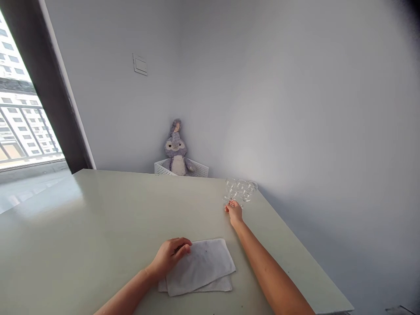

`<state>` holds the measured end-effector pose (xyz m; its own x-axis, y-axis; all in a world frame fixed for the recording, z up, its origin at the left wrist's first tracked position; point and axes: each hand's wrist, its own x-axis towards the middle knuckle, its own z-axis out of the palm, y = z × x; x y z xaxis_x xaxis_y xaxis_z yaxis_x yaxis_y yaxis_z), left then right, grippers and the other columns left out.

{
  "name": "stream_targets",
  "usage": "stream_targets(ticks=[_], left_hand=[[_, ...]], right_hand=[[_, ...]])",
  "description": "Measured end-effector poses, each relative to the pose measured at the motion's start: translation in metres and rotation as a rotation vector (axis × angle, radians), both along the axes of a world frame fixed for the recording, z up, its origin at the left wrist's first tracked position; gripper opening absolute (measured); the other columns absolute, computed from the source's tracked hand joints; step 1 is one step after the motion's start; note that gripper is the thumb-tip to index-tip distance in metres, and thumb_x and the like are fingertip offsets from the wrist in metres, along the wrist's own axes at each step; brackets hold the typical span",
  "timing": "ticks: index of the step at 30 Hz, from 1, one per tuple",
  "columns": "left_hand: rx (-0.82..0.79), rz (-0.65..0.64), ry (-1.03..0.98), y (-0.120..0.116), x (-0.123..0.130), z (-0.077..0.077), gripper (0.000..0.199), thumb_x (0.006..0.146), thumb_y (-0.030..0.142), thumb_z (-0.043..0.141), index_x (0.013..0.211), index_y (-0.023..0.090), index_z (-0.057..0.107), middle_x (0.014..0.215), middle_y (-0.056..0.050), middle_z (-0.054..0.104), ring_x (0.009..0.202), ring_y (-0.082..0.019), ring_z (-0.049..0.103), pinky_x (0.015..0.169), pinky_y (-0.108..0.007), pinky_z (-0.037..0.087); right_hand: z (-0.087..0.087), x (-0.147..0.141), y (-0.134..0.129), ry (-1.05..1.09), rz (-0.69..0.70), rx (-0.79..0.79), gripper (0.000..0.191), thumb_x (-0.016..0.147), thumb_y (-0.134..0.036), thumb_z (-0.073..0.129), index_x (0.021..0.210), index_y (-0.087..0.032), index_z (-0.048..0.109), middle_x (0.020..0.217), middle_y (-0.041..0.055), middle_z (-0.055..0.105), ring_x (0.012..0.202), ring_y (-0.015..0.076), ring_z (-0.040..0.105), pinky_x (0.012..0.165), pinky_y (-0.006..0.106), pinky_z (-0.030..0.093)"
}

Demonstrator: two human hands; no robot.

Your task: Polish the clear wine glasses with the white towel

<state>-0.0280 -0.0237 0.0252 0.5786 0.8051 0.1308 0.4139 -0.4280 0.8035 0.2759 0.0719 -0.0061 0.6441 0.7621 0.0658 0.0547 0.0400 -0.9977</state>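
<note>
Several clear stemmed glasses (242, 186) stand grouped at the table's far right corner. My right hand (235, 211) reaches to the front of this group, its fingers closed at the low part of a glass; the exact hold is too small to make out. A folded white cloth (206, 264) lies in front of me on the table. My left hand (172, 255) rests at the cloth's upper left edge, fingers curved and slightly apart, with nothing held.
The pale table (114, 227) ends at a grey wall on the right. Behind its far edge, a grey plush rabbit (178, 153) sits in a white perforated basket (200, 169). A window with a railing is at the far left.
</note>
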Motion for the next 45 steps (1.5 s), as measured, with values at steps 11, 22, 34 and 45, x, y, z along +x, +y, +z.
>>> stream_targets(ticks=[11,22,34,45], left_hand=[[-0.410,0.246,-0.135,0.033,0.000,0.011,0.029,0.073,0.040,0.050,0.085,0.017,0.063,0.074,-0.003,0.063,0.069,-0.015,0.057,0.064,-0.026,0.043],[-0.457,0.353,-0.280,0.092,0.102,-0.001,0.069,0.065,0.025,0.064,0.128,0.023,0.036,0.126,-0.011,0.049,0.066,-0.009,0.055,0.050,-0.020,0.039],[-0.343,0.526,-0.260,0.125,0.059,-0.016,0.018,0.067,0.026,0.064,0.082,0.016,0.064,0.064,0.000,0.060,0.057,-0.011,0.053,0.053,-0.021,0.037],[-0.246,0.890,-0.300,0.173,-0.108,0.005,0.017,0.067,0.022,0.058,0.081,0.014,0.061,0.065,-0.002,0.059,0.055,-0.011,0.053,0.053,-0.022,0.043]], right_hand=[[-0.007,0.009,-0.028,0.049,-0.131,-0.044,0.044,0.060,-0.021,0.051,0.104,-0.019,0.049,0.104,0.0068,0.057,0.057,0.0081,0.058,0.051,0.020,0.047],[-0.005,0.016,0.006,0.085,-0.041,-0.069,0.020,0.054,-0.021,0.055,0.073,-0.019,0.047,0.066,-0.0032,0.055,0.052,0.0110,0.058,0.046,0.021,0.047],[-0.004,-0.073,0.003,0.121,0.247,-0.074,0.015,0.060,-0.031,0.055,0.066,-0.020,0.047,0.075,0.0009,0.060,0.057,0.0106,0.056,0.050,0.021,0.045],[0.007,-0.175,-0.030,0.218,0.591,-0.094,0.026,0.056,-0.018,0.056,0.081,-0.016,0.059,0.081,0.0028,0.060,0.058,0.0109,0.057,0.056,0.025,0.048]])
